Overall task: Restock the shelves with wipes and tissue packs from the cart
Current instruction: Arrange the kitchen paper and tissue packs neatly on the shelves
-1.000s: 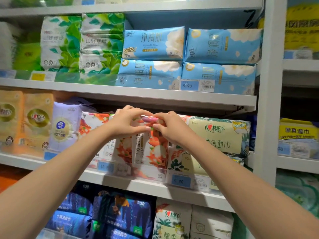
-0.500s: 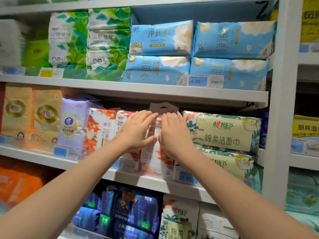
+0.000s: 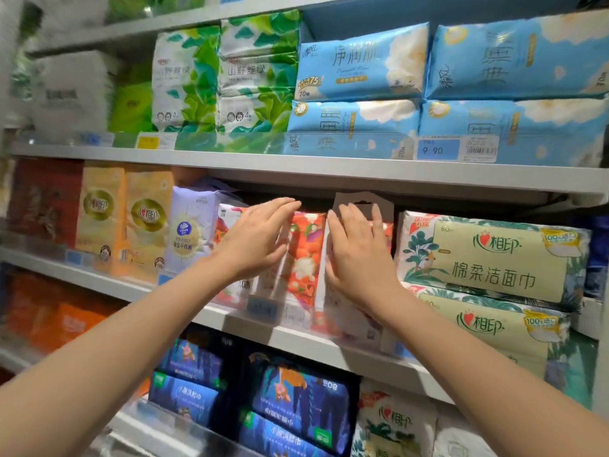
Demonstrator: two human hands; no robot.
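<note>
Both hands have slid apart since half a second ago, when they lay side by side. Now the orange floral pack (image 3: 304, 255) shows upright between them on the middle shelf (image 3: 329, 344). It sits in the row between the lilac pack (image 3: 191, 232) and the green-and-cream packs (image 3: 494, 258). The left hand (image 3: 260, 239) and right hand (image 3: 359, 255) are flat, fingers (image 3: 283, 206) straight and gripping nothing. The right hand lies against a neighbouring pack under a grey hang tab (image 3: 362, 201). From where I stand, this looks like the squaring-up of a pack just placed. To do it well, I'd press evenly with both palms so the faces line up. I'd also keep the soft wrap from buckling and stop once the fronts are level behind the shelf's clear lip. No cart is in view.
</note>
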